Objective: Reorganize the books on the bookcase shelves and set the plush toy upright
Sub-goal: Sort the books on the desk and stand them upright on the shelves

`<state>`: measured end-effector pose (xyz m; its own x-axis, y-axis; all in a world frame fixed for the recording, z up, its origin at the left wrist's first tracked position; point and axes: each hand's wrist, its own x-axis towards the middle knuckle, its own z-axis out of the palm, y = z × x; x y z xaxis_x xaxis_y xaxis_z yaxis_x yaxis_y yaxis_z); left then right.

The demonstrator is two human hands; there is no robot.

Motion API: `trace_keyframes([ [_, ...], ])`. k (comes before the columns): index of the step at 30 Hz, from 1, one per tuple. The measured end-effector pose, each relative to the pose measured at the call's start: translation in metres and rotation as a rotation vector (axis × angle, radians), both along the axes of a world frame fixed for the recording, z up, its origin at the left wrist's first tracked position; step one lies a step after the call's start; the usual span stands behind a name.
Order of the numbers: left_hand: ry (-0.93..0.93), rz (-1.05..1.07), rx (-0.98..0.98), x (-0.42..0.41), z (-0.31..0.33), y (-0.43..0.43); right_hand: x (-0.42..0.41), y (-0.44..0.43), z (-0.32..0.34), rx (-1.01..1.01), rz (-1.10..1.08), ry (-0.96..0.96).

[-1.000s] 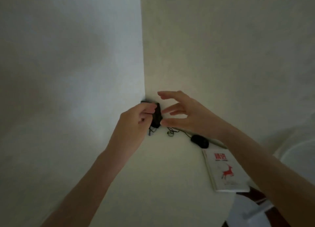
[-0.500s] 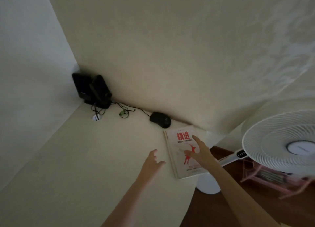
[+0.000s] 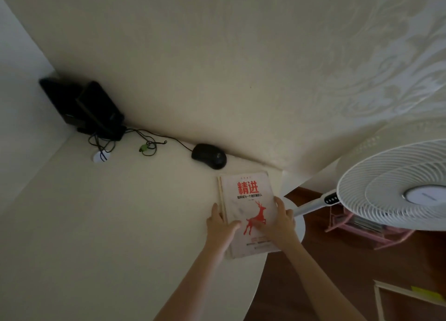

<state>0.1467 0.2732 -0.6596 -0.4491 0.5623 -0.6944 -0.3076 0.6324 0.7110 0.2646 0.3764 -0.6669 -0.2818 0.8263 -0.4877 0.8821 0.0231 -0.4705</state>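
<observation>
Since both hands are already on the task's thing, the step in hand reads as lifting it off the desk (image 3: 120,224), the cream surface filling the lower left of the frame. Fan (image 3: 386,188): its white head hangs at right centre, near the lift path, so bring the load up and toward the body, not out to the right. Book (image 3: 248,195), red deer on the cover, lies flat at the desk's right edge, centre right of frame. A yellowish edge along its left side may be a second volume underneath; cannot tell. If so, squeeze from both sides and lift level so nothing slides. Left hand (image 3: 220,226): fingers curled round the left edge, thumb on the cover. Right hand (image 3: 281,221): fingers wrapped on the right edge, thumb pressed on the cover. Grip looks symmetrical, adequate for a level lift. Bookcase and plush toy: not in view. Containers: one pink rack (image 3: 366,234) on the floor under the fan, holding what looks like stacked flat items, too dim to identify. Mouse (image 3: 209,156) sits just above the book, apart from it.
</observation>
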Motion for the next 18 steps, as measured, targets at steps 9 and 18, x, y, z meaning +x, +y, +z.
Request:
trace_keyframes([
  [9, 0.118, 0.068, 0.08, 0.004, -0.004, -0.031, 0.018, -0.043, -0.01, -0.213, -0.114, 0.378],
  [18, 0.187, 0.217, 0.441, -0.034, 0.081, -0.084, -0.029, -0.078, 0.063, -0.021, 0.088, 0.698],
])
